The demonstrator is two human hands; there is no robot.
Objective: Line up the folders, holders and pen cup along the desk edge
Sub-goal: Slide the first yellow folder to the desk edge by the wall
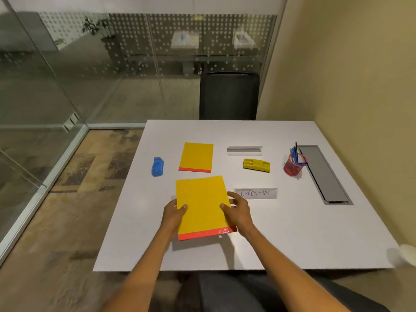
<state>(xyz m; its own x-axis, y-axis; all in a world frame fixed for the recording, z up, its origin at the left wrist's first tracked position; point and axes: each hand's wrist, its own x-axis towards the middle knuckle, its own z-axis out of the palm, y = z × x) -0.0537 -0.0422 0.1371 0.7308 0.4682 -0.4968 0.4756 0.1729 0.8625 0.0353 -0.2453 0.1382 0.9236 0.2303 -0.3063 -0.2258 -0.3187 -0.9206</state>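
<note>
We grip the near folder (202, 206) by its sides with both hands, left (174, 212) and right (238, 210); it may skew and land crooked on the surface (292, 233).

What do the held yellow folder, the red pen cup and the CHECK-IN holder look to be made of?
Held yellow folder: probably thin plastic or coated card, glossy; its red bottom strip glints. Red pen cup: likely wire mesh; its wall looks see-through. CHECK-IN holder: seemingly clear acrylic over paper, with pale see-through edges.
</note>
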